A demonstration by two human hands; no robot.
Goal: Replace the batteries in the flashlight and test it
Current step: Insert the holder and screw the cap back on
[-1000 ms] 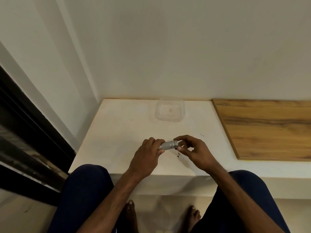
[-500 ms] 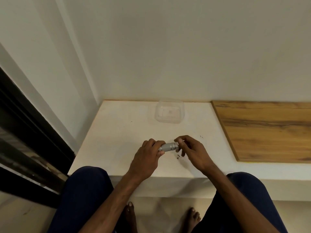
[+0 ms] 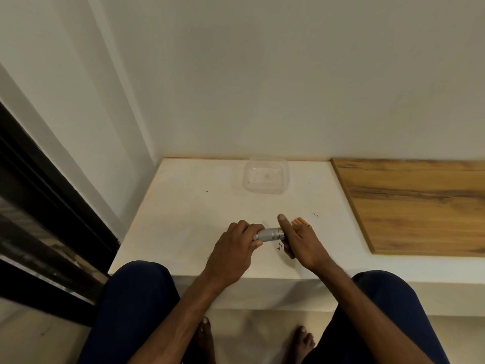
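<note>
A small silver flashlight (image 3: 270, 234) is held level just above the white ledge (image 3: 189, 219), and my left hand (image 3: 236, 248) is wrapped around its left part. My right hand (image 3: 300, 241) is at the flashlight's right end with the index finger stretched up. Orange batteries (image 3: 299, 221) stick out past the right hand's knuckles, apparently held in its fingers. The grip itself is hidden behind the hand.
A clear plastic container (image 3: 265, 177) stands at the back of the ledge by the wall. A wooden board (image 3: 420, 203) covers the ledge to the right. Small dark specks (image 3: 279, 246) lie under the hands. My knees and bare feet are below the ledge's front edge.
My right hand has gone from pinching the flashlight's end to a raised index finger, and orange batteries have come into view beside it. The left hand's hold is unchanged.
</note>
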